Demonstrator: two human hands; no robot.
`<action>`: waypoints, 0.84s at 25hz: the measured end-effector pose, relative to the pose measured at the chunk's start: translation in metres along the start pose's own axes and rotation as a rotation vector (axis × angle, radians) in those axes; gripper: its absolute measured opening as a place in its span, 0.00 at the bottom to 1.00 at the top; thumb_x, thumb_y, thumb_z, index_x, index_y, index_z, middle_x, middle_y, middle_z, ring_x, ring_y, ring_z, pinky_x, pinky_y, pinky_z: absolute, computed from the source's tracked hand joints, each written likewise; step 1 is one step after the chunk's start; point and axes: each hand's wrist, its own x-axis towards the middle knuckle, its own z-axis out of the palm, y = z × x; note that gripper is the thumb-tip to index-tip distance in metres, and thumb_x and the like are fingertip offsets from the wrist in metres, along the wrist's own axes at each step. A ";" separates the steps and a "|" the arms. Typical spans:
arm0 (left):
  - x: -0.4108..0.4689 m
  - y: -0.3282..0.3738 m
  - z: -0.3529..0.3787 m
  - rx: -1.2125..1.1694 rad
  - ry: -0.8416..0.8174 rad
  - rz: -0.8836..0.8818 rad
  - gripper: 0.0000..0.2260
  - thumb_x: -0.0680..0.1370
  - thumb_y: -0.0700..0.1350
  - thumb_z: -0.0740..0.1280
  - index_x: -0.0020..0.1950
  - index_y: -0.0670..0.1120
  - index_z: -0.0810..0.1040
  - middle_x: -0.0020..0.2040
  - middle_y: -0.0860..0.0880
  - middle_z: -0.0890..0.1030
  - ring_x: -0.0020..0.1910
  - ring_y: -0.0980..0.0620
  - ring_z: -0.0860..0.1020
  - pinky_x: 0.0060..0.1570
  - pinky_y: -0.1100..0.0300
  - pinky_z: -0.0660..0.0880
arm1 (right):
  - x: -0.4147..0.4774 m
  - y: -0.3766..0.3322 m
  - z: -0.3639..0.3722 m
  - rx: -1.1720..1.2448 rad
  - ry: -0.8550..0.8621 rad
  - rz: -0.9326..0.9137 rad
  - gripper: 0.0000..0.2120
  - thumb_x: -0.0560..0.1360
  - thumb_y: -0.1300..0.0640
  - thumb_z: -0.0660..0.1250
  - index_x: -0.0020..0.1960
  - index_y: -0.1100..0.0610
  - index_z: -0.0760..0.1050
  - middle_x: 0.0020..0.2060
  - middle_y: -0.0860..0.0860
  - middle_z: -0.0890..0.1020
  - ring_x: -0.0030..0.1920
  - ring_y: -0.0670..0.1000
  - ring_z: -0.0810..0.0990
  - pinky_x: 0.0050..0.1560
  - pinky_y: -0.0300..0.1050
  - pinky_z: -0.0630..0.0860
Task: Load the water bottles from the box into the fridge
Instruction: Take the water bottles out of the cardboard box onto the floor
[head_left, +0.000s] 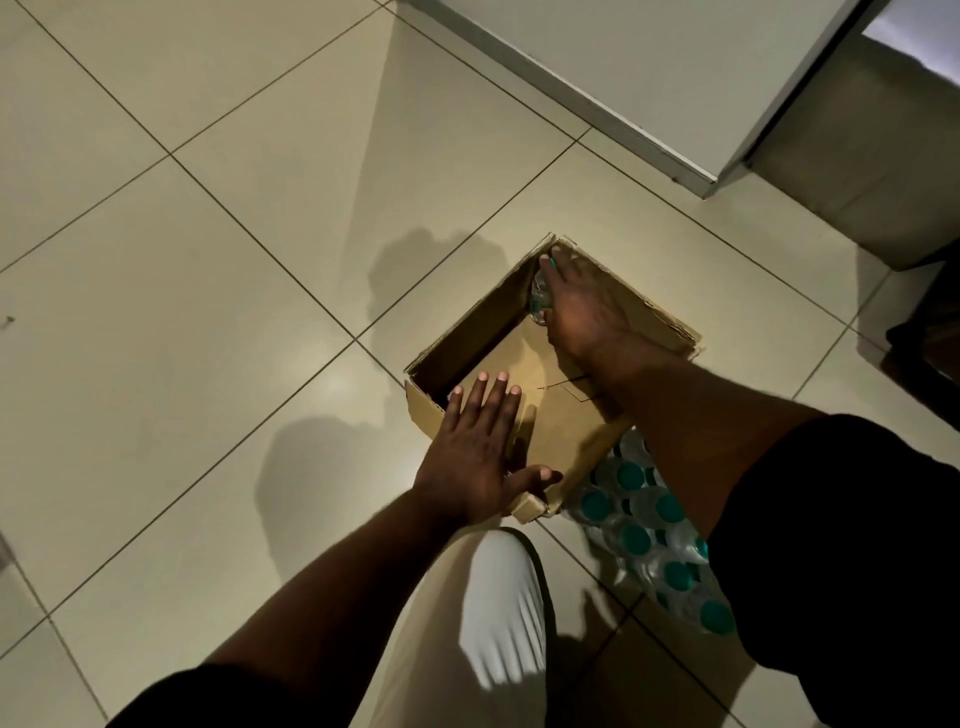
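A person's right-hand grip (582, 306) is wrapped around a water bottle (539, 297) in the far corner of an open cardboard box (467, 332) on the tiled floor (208, 260). The left-hand grip (478, 447) lies wide and flat on the box's near edge, fingers straight. A wrapped pack of teal-capped bottles (636, 512) sits just beside the box's near right side.

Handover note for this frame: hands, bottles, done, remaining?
Left hand: open, flat on the near rim of the box.
Right hand: grips the only bottle visible in the box, far corner.
Wrapped pack of teal-capped bottles sits on the floor beside the box.
Done: box looks nearly emptied.
Left: lift this bottle out, load it, then probably the pack. Fridge interior not in view.
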 end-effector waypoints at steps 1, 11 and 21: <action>0.000 0.000 0.000 -0.006 0.004 -0.001 0.44 0.78 0.76 0.47 0.83 0.47 0.44 0.83 0.45 0.42 0.81 0.48 0.35 0.78 0.39 0.41 | 0.000 -0.001 0.001 0.001 0.011 -0.004 0.38 0.78 0.61 0.68 0.82 0.54 0.53 0.82 0.54 0.53 0.81 0.59 0.53 0.77 0.56 0.62; -0.002 0.002 0.000 0.019 -0.028 -0.026 0.44 0.77 0.76 0.43 0.82 0.47 0.40 0.82 0.45 0.39 0.79 0.49 0.31 0.78 0.43 0.36 | -0.045 -0.006 -0.005 0.044 0.073 0.045 0.25 0.75 0.65 0.72 0.71 0.57 0.72 0.67 0.57 0.73 0.57 0.56 0.78 0.53 0.48 0.80; -0.014 0.031 -0.014 0.121 -0.142 -0.041 0.47 0.74 0.78 0.38 0.82 0.49 0.37 0.81 0.45 0.35 0.79 0.45 0.31 0.77 0.43 0.32 | -0.145 -0.015 -0.056 0.234 0.346 0.040 0.17 0.78 0.57 0.70 0.66 0.54 0.74 0.63 0.54 0.74 0.60 0.54 0.79 0.56 0.48 0.81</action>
